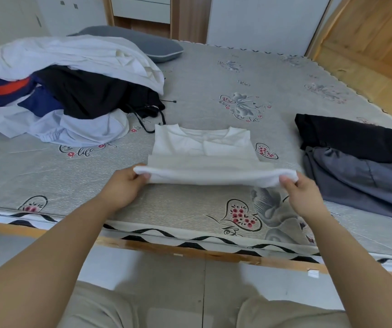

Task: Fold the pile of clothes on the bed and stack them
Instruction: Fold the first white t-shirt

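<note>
A white shirt (202,147) lies on the bed (213,209) in front of me, collar end away from me. Its near edge is lifted off the mattress. My left hand (125,185) pinches the near left corner and my right hand (305,197) pinches the near right corner. At the far left sits an unfolded pile of clothes (72,91) in white, black, navy, red and pale blue. At the right lie a folded black garment (351,138) and a folded grey garment (360,181), the black one partly on the grey one.
A grey pillow (142,43) lies behind the pile. A black drawstring (152,119) trails from the pile toward the shirt. The wooden bed frame edge (166,249) runs below my hands. White cabinets and a wooden door stand beyond the bed.
</note>
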